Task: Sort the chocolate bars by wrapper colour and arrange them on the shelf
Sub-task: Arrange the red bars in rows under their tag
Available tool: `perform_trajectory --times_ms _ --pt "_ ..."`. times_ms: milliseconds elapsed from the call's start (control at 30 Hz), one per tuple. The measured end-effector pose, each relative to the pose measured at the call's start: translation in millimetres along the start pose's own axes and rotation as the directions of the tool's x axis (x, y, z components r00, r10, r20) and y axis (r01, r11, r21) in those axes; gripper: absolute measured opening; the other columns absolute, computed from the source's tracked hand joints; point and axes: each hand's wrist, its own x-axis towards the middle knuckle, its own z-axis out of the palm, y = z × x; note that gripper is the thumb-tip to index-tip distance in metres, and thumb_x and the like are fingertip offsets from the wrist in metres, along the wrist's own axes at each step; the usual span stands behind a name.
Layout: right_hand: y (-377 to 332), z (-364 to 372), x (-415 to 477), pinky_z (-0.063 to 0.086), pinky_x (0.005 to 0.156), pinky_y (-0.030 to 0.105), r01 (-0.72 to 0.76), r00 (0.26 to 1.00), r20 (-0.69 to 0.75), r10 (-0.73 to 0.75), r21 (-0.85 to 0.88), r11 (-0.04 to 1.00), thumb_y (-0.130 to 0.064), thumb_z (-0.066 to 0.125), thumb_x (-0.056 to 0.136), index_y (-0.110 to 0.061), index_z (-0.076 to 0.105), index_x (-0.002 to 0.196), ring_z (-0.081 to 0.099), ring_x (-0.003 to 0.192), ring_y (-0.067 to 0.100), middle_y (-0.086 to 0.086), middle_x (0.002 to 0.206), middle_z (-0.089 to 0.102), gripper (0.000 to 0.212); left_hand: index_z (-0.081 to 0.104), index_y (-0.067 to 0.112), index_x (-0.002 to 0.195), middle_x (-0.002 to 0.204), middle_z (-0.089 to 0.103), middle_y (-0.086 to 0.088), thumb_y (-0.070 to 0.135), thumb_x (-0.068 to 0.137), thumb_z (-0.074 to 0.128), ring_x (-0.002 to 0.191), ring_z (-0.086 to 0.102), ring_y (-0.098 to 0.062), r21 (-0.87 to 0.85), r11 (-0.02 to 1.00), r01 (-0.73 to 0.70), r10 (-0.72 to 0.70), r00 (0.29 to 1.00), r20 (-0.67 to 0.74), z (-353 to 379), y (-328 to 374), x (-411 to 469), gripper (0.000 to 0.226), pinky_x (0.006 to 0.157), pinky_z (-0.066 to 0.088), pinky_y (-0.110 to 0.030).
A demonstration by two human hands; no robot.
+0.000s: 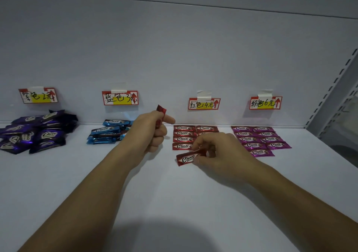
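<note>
My left hand (153,129) grips a red bar (161,110) upright, above the shelf between the blue and red groups. My right hand (215,153) pinches another red bar (187,158) lying tilted on the white shelf (155,193), just in front of the red rows (184,133). The red bars lie flat in two columns under the red label (203,103). Pink bars (259,139) are laid in neat rows at the right. Blue bars (108,132) form a loose stack, and purple bars (36,132) a loose heap at the far left.
Four price labels are taped to the back wall: purple (38,95), blue (120,97), red, and pink (265,103). A slotted metal upright (333,89) bounds the shelf on the right. The shelf's front half is bare white surface.
</note>
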Motion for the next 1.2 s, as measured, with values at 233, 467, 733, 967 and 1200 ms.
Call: perform_trajectory --times_ms 233,467,733,967,1200 --pt "2 1 2 0.051 0.069 0.022 0.112 0.992 0.058 -0.108 -0.078 0.991 -0.022 0.079 0.083 -0.029 0.078 0.089 0.062 0.080 0.004 -0.020 0.083 0.067 0.009 0.067 0.006 0.110 0.062 0.033 0.002 0.019 0.105 0.038 0.046 0.024 -0.009 -0.015 1.000 -0.009 0.010 0.998 0.063 2 1 -2 0.032 0.038 0.021 -0.019" --pt "3 10 5 0.047 0.066 0.013 0.145 0.989 0.021 -0.144 -0.066 0.987 -0.018 0.075 0.087 -0.024 0.078 0.086 0.062 0.079 0.002 -0.017 0.078 0.070 0.007 0.064 0.005 0.115 0.063 0.034 0.001 0.015 0.104 0.036 0.048 0.024 -0.009 -0.051 0.998 -0.030 0.036 0.992 0.118 4 3 -5 0.031 0.039 0.020 -0.020" --pt "3 14 7 0.047 0.068 0.009 0.111 0.994 -0.009 -0.112 -0.103 0.988 -0.021 0.074 0.089 -0.024 0.079 0.091 0.062 0.083 -0.003 -0.018 0.082 0.070 0.007 0.050 0.010 0.108 0.061 0.044 -0.002 0.012 0.101 0.033 0.045 0.027 -0.009 -0.074 0.997 -0.027 0.036 0.991 0.127 4 3 -6 0.019 0.039 0.021 -0.020" --pt "3 14 5 0.043 0.068 0.003 0.091 0.995 -0.020 -0.094 -0.111 0.990 -0.023 0.075 0.089 -0.023 0.081 0.093 0.060 0.080 -0.009 -0.026 0.081 0.064 0.007 0.051 0.010 0.102 0.082 0.062 -0.012 0.009 0.103 0.041 0.044 0.031 -0.008 -0.005 0.999 -0.032 0.032 0.999 0.024 7 3 -5 0.010 0.039 0.026 -0.020" --pt "-5 -4 10 0.059 0.070 0.030 0.106 0.967 -0.255 0.010 0.434 0.895 -0.017 0.074 0.089 -0.019 0.072 0.105 0.070 0.080 0.014 -0.002 0.082 0.073 0.016 0.068 0.013 0.103 0.067 0.062 0.005 0.021 0.099 0.062 0.048 0.041 -0.005 0.168 0.977 -0.134 0.128 0.991 0.049 6 -1 -7 0.011 0.045 0.033 -0.020"
